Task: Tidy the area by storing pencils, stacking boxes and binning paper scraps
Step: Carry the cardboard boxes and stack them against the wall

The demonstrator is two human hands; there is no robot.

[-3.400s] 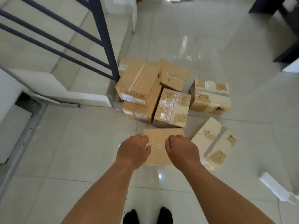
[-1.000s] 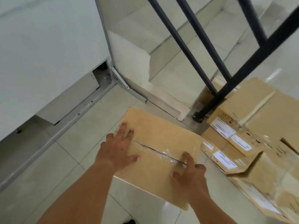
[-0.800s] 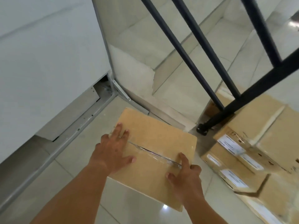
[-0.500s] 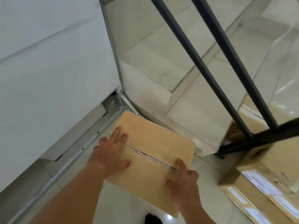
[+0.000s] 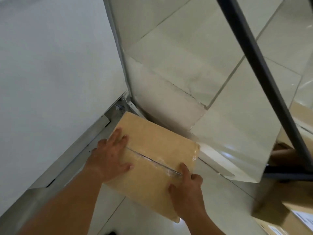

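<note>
The single head-worn view looks steeply down from above and just behind the cardboard box [image 5: 157,146], close over it. It faces the corner beyond the box where the white wall [image 5: 50,65] meets the stair base [image 5: 169,99].

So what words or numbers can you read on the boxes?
Cardboard box, pressed by the left hand and gripped by the right hand: no writing shows, only a clear tape seam.
White label on the second box, bottom right: there is print, but it is too blurred to read.
Nothing else in view bears any text.
</note>
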